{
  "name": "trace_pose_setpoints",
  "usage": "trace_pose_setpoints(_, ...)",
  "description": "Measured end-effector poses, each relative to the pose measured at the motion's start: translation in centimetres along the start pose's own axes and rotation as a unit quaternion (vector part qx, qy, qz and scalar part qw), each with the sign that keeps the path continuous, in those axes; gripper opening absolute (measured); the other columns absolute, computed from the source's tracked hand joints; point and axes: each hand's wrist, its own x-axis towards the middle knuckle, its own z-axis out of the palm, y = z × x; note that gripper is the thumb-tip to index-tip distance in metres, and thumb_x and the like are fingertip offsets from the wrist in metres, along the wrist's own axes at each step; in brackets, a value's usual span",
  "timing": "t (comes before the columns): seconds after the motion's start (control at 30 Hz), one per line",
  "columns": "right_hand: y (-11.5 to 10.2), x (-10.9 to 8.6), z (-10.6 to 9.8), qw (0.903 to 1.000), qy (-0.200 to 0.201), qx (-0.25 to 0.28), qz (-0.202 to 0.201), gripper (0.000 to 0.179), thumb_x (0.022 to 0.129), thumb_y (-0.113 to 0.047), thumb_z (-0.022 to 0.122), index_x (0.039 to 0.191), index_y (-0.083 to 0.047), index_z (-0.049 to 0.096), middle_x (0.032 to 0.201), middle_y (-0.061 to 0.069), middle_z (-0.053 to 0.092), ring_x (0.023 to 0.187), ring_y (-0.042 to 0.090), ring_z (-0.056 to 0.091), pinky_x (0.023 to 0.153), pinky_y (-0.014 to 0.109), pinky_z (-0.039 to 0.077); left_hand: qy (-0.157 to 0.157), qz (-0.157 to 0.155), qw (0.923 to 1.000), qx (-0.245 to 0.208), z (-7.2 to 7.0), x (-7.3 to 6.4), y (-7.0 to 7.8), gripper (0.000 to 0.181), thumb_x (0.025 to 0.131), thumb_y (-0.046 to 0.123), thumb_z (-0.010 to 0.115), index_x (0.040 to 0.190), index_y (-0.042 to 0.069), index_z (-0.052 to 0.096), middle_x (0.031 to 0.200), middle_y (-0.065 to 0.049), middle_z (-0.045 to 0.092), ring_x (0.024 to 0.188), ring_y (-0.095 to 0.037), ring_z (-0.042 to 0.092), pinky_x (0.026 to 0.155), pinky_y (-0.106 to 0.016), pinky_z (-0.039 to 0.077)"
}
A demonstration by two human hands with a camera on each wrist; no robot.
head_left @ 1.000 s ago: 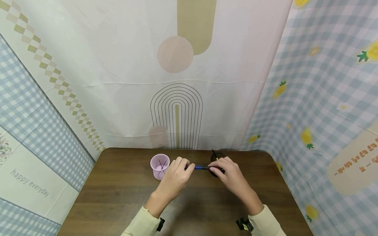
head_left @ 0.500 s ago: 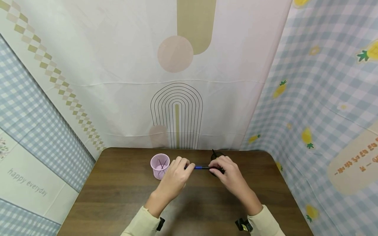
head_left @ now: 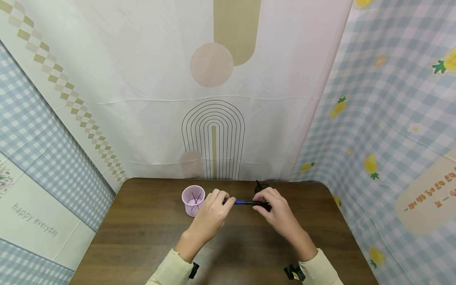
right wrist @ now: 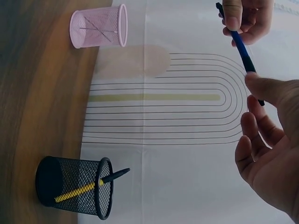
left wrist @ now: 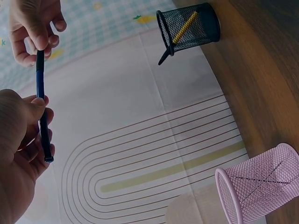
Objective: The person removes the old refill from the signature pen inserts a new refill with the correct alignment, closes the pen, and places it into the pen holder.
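Observation:
Both hands hold a blue-and-black pen [head_left: 240, 202] level above the table, one hand at each end. My left hand [head_left: 211, 215] pinches the blue part between thumb and fingers; in the left wrist view, the pen's dark tip [left wrist: 48, 157] sticks out past them. The black end sits between the thumb and fingers of my right hand [head_left: 281, 211]. In the right wrist view, that hand's other fingers [right wrist: 250, 128] are loosely bent, away from the pen. A pink mesh pen cup [head_left: 188, 209] stands just left of my left hand.
Behind my right hand, partly hidden in the head view, is a black mesh pen cup [right wrist: 51, 186] holding a yellow-and-black pen [right wrist: 77, 192]. The brown wooden table [head_left: 142, 233] meets a patterned cloth backdrop [head_left: 153, 130] at its far edge.
The right thumb has shifted slightly down and right, showing a little more of the pen's black end. The left hand and both cups stay in place.

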Motion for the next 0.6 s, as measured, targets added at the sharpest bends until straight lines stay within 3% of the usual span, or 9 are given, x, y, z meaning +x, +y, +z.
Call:
trace_pose_setpoints(0.23,-0.09,0.19,-0.33,0.9996,-0.022,-0.016,-0.006,0.034,0.083,-0.012,0.086,0.113,-0.016,0.071,0.106,-0.004,0.066,0.095,0.008,0.059,0.077,0.028,0.055,-0.001,0.006,0.9999,0.010,0.02,-0.06,0.01,0.030,0.081,-0.004,0.073,0.108,0.007,0.068,0.097,-0.006,0.061,0.088,-0.023,0.055,0.069,-0.031,0.046)
trace_pose_setpoints(0.47,-0.17,0.56,-0.51,0.9983,-0.025,-0.031,-0.043,0.019,0.088,-0.012,0.081,0.107,-0.013,0.075,0.101,-0.005,0.070,0.092,0.009,0.059,0.074,0.028,0.053,-0.008,0.006,0.9999,0.009,-0.03,-0.13,0.07,0.029,0.082,-0.003,0.073,0.108,0.007,0.068,0.098,-0.007,0.061,0.089,-0.023,0.055,0.070,-0.031,0.046)
trace_pose_setpoints(0.6,-0.17,0.64,-0.58,0.9975,-0.020,-0.038,-0.057,0.015,0.088,-0.011,0.080,0.102,-0.015,0.075,0.097,-0.010,0.069,0.088,0.007,0.057,0.072,0.026,0.051,-0.009,-0.010,0.9997,-0.022,-0.05,-0.12,0.06,0.024,0.087,-0.004,0.069,0.108,0.007,0.069,0.097,-0.006,0.061,0.088,-0.023,0.055,0.071,-0.032,0.047)
